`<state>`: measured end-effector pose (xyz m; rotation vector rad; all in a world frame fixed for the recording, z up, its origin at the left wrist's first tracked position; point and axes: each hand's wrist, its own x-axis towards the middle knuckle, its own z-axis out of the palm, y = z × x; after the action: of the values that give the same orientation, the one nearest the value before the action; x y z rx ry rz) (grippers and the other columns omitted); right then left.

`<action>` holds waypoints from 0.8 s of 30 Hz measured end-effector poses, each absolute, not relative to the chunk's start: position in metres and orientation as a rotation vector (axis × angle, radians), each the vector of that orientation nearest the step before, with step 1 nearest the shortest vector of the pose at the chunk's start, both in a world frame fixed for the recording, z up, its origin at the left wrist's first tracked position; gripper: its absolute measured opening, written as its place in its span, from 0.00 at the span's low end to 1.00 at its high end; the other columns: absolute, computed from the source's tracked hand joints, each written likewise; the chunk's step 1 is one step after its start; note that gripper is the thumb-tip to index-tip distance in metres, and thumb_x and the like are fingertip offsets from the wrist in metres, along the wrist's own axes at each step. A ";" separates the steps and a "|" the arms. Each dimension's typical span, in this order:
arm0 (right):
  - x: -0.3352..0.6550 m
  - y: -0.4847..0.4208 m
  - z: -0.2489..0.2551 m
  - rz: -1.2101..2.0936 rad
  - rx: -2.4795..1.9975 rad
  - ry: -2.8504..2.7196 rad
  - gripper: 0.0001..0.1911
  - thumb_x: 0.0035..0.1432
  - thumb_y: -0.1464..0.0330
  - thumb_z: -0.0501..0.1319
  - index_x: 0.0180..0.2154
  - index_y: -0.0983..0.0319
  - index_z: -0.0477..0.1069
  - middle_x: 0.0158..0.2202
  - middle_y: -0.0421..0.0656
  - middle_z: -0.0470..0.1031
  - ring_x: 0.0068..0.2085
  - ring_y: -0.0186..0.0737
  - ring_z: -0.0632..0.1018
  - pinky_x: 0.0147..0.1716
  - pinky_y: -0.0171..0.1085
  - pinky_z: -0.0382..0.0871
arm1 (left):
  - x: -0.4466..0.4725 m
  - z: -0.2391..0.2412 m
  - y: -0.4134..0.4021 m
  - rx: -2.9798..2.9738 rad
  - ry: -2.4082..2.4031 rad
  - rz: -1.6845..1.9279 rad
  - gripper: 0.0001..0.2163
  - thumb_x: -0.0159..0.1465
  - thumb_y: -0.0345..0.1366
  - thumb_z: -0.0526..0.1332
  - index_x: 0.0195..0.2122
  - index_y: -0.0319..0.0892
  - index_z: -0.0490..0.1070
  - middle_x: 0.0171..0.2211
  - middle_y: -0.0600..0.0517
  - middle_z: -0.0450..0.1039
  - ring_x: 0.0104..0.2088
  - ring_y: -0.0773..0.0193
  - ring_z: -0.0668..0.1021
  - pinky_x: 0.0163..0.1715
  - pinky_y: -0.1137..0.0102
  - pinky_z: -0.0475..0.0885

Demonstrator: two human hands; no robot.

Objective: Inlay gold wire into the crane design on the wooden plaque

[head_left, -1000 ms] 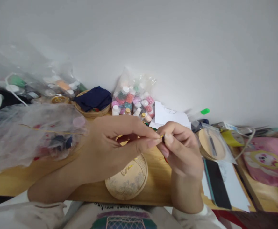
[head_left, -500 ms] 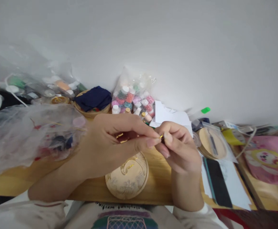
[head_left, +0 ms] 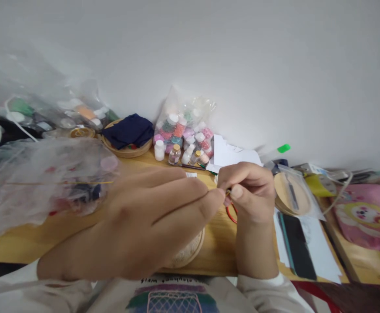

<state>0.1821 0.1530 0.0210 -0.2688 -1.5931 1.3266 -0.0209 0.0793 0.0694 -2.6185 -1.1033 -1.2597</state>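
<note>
My left hand (head_left: pixel 144 221) and my right hand (head_left: pixel 250 191) meet fingertip to fingertip over the wooden table (head_left: pixel 219 243). Both are closed in a pinch on a tiny gold and dark piece (head_left: pixel 228 191) between them, too small to name. A thin gold wire (head_left: pixel 59 183) runs to the left past my left hand. A red loop (head_left: pixel 231 214) shows just below my right fingers. Under my left hand lies a round carved wooden disc (head_left: pixel 190 252), mostly hidden.
A bag of small bead bottles (head_left: pixel 183 130) stands at the back, with a basket holding dark blue cloth (head_left: pixel 129 132) beside it. Crumpled clear plastic bags (head_left: pixel 42 182) fill the left. White paper (head_left: pixel 232 156), a bagged wooden disc (head_left: pixel 290 195) and a pink pouch (head_left: pixel 366 217) lie right.
My left hand has come closer to the camera and rolled knuckles-up, now covering most of the carved disc. The pinch point dropped slightly. A red loop has come into view below my right fingers.
</note>
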 end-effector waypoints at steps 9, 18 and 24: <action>0.187 0.146 0.031 0.926 -0.337 -1.760 0.03 0.62 0.70 0.68 0.39 0.60 0.81 0.28 0.40 0.79 0.26 0.31 0.75 0.25 0.33 0.70 | -0.021 0.059 0.071 -2.465 -1.079 -1.310 0.09 0.73 0.34 0.52 0.46 0.52 0.71 0.32 0.60 0.78 0.34 0.67 0.81 0.40 0.72 0.80; 0.187 0.140 0.036 0.680 -0.383 -1.828 0.07 0.62 0.74 0.67 0.41 0.59 0.81 0.30 0.41 0.80 0.29 0.33 0.77 0.27 0.35 0.72 | -0.025 0.060 0.073 -2.433 -1.027 -1.145 0.12 0.74 0.33 0.48 0.47 0.53 0.70 0.34 0.61 0.79 0.36 0.68 0.81 0.41 0.72 0.79; 0.188 0.134 0.048 0.420 -0.609 -1.944 0.01 0.62 0.72 0.66 0.36 0.61 0.77 0.29 0.39 0.80 0.26 0.30 0.75 0.24 0.32 0.66 | -0.029 0.067 0.078 -2.488 -1.053 -0.982 0.14 0.73 0.29 0.48 0.44 0.47 0.74 0.35 0.57 0.81 0.34 0.68 0.82 0.36 0.72 0.77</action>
<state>0.1877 0.1345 0.0484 -0.6090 -1.9442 0.4204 -0.0288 0.0785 0.0673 -2.4882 -1.0533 -0.9824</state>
